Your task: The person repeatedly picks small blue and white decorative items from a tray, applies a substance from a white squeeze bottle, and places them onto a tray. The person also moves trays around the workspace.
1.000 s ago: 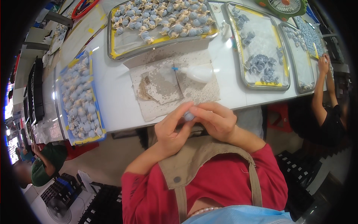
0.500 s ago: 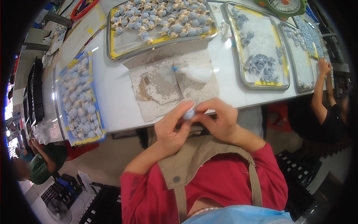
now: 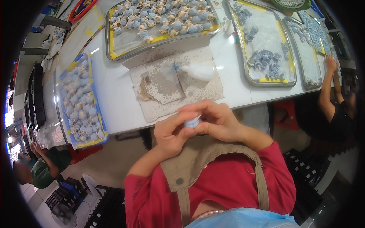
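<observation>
We grasp a small pale-blue piece (image 3: 192,122) between our two hands, in front of our tan apron (image 3: 216,146) and close to the near edge of the table (image 3: 114,91). Our left hand (image 3: 165,133) closes on it from the left, index finger above and thumb below; our right hand (image 3: 220,121) pinches it from the other side, its thumb at the lower part and its index finger reaching across over the left fingertips. The fingers of both hands hide much of it. Just beyond our hands lies a spotted sheet of cardboard (image 3: 209,89), with a smaller stained scrap (image 3: 161,87) on it and a white bottle (image 3: 200,72) resting on its side, blue tip to the left. Behind the cardboard, a metal tray (image 3: 123,41) edged with yellow tape bears many blue-and-cream figures (image 3: 163,17). To our left, a blue tray (image 3: 89,143) is filled with similar figures. To our right, a second metal tray (image 3: 264,36) holds clusters of grey-blue curved bits (image 3: 266,62), and a narrower tray (image 3: 310,64) stands just beside it. A green fan (image 3: 291,5) sits at the far right, and a co-worker's hands (image 3: 331,64) are near the narrower tray.
</observation>
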`<control>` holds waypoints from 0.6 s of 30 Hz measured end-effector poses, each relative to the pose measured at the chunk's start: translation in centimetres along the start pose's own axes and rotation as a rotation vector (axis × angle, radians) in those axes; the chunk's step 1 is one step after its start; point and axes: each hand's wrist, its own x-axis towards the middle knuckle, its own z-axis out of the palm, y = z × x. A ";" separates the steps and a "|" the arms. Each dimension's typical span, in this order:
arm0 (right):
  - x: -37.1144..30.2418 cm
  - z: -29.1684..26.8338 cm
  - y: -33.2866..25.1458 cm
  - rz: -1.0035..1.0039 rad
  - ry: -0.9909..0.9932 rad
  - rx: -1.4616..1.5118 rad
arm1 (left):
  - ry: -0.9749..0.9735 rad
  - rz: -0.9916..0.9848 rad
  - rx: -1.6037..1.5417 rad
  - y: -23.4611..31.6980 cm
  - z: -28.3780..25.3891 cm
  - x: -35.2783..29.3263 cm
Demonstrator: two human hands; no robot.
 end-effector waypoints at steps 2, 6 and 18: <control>0.0 0.4 0.1 -0.065 0.031 -0.020 | -0.006 0.003 0.045 0.2 0.0 0.1; -0.2 0.8 0.2 -0.068 0.092 0.005 | 0.024 0.027 0.093 -0.1 0.2 0.1; 0.2 -0.3 1.6 -0.170 0.043 -0.083 | 0.009 0.050 -0.065 -1.1 0.0 0.4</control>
